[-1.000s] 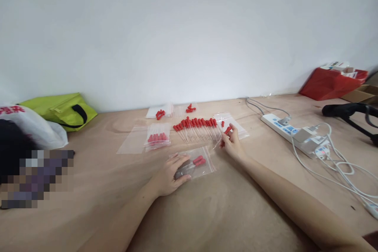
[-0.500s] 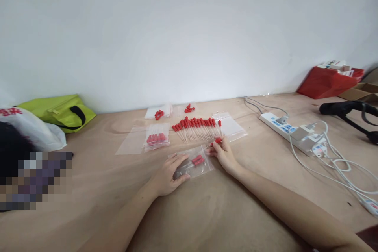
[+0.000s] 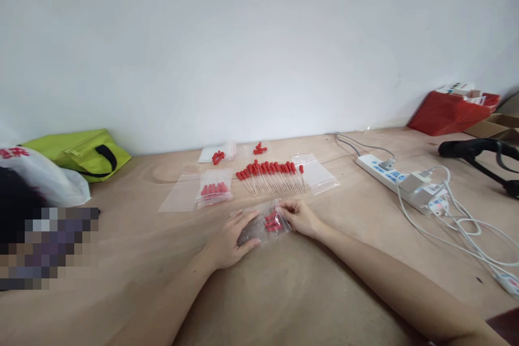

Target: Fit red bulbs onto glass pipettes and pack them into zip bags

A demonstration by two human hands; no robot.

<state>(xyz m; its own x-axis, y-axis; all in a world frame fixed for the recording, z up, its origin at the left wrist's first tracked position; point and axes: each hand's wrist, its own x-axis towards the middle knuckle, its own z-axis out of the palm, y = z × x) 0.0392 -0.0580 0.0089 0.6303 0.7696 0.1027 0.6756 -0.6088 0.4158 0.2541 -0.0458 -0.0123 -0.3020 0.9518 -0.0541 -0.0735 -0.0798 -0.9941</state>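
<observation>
A clear zip-lock bag (image 3: 259,234) lies flat on the table, holding several droppers with red rubber bulbs (image 3: 272,224). My left hand (image 3: 237,235) rests on the bag's left end, fingers stretched and thumb apart. At the bag's right-hand mouth, the bent fingers of my right hand (image 3: 298,216) close on a dropper, its red bulb (image 3: 275,213) partly hidden by the fingertips and plastic. Just beyond, a row of loose droppers (image 3: 271,175) lies side by side, bulbs towards the wall. To the left sits a filled bag of droppers (image 3: 214,189).
Two heaps of red bulbs (image 3: 218,157) lie on bags near the wall. Flat bags (image 3: 316,175) flank the dropper row. A power strip (image 3: 381,170) with tangled white cables stands right, beside a black object (image 3: 466,151). A green bag (image 3: 77,154) is at left.
My right hand has moved left and slightly down, bringing its dropper from outside the bag into the bag's mouth. My left hand stays put on the bag.
</observation>
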